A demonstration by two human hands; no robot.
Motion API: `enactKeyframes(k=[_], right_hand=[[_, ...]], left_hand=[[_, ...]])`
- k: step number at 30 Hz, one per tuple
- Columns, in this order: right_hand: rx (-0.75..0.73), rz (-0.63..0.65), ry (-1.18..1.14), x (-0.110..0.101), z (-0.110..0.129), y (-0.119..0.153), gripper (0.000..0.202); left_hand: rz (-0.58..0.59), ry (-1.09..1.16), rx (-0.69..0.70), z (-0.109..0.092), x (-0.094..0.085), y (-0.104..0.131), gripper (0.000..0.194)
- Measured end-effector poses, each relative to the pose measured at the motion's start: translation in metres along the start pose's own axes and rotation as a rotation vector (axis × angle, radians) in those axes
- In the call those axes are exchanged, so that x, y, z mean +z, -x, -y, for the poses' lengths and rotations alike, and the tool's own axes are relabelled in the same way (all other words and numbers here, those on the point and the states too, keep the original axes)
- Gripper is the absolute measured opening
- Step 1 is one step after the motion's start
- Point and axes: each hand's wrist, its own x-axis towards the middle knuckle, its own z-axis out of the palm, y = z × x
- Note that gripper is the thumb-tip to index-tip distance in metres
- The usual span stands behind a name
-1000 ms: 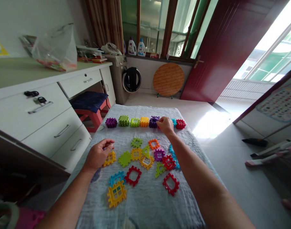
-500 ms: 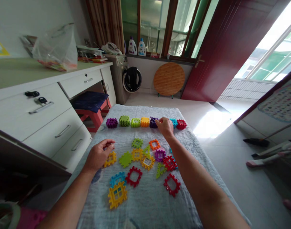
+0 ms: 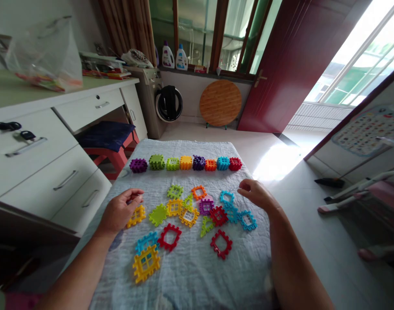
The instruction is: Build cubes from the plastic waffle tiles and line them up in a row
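My left hand (image 3: 121, 211) hovers by a yellow window piece (image 3: 137, 216) at the left, fingers curled together, with nothing visible in them. My right hand (image 3: 256, 193) is at the cloth's right side, fingers bent inward; what they hold, if anything, is hidden. Beside it lie a blue frame (image 3: 227, 197) and a blue window piece (image 3: 247, 220). Across the far part runs a row of stacks, among them purple (image 3: 138, 165), dark green (image 3: 157, 162), yellow (image 3: 186, 162), orange (image 3: 210, 165) and red (image 3: 235, 164). Loose red (image 3: 169, 237), green (image 3: 158, 215) and yellow (image 3: 146, 264) pieces lie nearer.
The pieces lie on a cloth-covered table (image 3: 190, 284). A white desk (image 3: 96, 103) with a plastic bag (image 3: 48, 56) stands at the left, a blue-topped stool (image 3: 106, 134) beneath it. Beyond are a washing machine (image 3: 150, 97) and a round wooden board (image 3: 220, 102).
My right hand has left the row of stacks and moved back to the right, uncovering the orange stack and blue pieces. My left hand keeps its place by the yellow piece. The view has shifted right.
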Motion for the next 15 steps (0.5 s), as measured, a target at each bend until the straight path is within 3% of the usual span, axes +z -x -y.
enactKeyframes(k=[4,10,15], right_hand=[[-0.092,0.074,0.051,0.015,-0.006,0.003,0.018],[-0.148,0.092,0.094,0.035,0.01,0.0,0.039],[-0.108,0.027,0.228,0.048,0.017,-0.006,0.038]], left_hand=[[0.012,0.017,-0.003,0.0,0.0,-0.001,0.034],[0.016,0.025,-0.01,0.001,0.0,-0.001,0.034],[0.005,-0.005,-0.003,0.003,0.0,-0.001,0.034]])
